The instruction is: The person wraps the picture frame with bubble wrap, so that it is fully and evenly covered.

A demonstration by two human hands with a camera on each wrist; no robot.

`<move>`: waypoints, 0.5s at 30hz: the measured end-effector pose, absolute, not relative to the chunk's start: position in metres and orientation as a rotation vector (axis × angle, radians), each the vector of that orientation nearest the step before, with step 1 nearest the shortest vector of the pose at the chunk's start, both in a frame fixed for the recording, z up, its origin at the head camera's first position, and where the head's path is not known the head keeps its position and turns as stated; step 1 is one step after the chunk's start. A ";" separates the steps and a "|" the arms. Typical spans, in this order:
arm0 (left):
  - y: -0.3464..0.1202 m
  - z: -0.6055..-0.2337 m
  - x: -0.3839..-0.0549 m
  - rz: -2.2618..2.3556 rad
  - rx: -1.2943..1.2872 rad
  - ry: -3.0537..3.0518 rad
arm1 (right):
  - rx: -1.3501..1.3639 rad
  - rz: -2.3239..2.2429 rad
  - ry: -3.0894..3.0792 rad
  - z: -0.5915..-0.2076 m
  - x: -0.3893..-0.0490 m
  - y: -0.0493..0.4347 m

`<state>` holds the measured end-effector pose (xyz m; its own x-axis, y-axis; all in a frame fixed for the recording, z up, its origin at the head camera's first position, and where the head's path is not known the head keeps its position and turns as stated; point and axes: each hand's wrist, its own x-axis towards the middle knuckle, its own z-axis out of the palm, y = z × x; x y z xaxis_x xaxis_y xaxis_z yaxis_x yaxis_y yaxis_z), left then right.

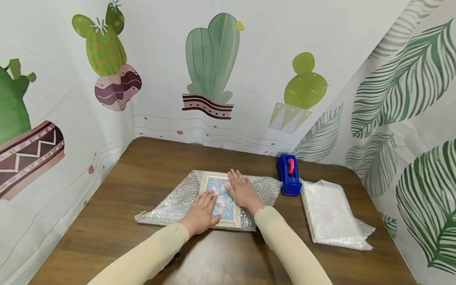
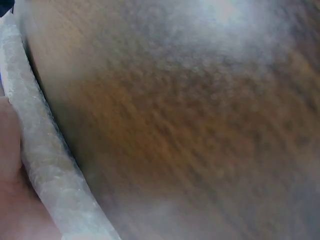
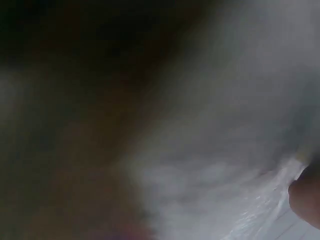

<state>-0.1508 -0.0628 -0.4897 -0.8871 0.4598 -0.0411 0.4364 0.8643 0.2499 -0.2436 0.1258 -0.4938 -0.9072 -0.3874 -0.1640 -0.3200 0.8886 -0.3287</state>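
A picture frame (image 1: 227,213) with a pale border and a blue picture lies on the table under clear bubble wrap (image 1: 171,206), whose flaps spread out left and right. My left hand (image 1: 200,213) rests flat on the frame's lower left part, fingers extended. Higher up on the right side, my right hand (image 1: 243,191) presses the wrapped surface with straight fingers. In the left wrist view, the wrapped edge (image 2: 52,155) runs beside part of the left hand (image 2: 17,195). The right wrist view is mostly blurred, with a fingertip (image 3: 306,197) beside shiny plastic (image 3: 250,220).
A blue tape dispenser (image 1: 289,180) with a pink roll (image 1: 290,166) stands just right of the wrap. Farther right lies another flat package (image 1: 329,213) in bubble wrap. The brown wooden table (image 1: 103,209) backs onto a cactus-printed cloth (image 1: 160,79).
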 end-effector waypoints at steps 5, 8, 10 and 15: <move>-0.061 -0.487 -0.151 0.353 0.710 2.930 | -0.442 -0.634 2.818 -0.497 -0.245 0.135; -0.063 -0.488 -0.152 0.376 0.715 2.930 | -0.354 -0.711 2.785 -0.499 -0.245 0.145; -0.064 -0.488 -0.152 0.383 0.715 2.927 | -0.304 -0.681 2.769 -0.501 -0.244 0.153; -0.065 -0.489 -0.152 0.393 0.713 2.896 | -0.255 -0.522 2.761 -0.504 -0.242 0.170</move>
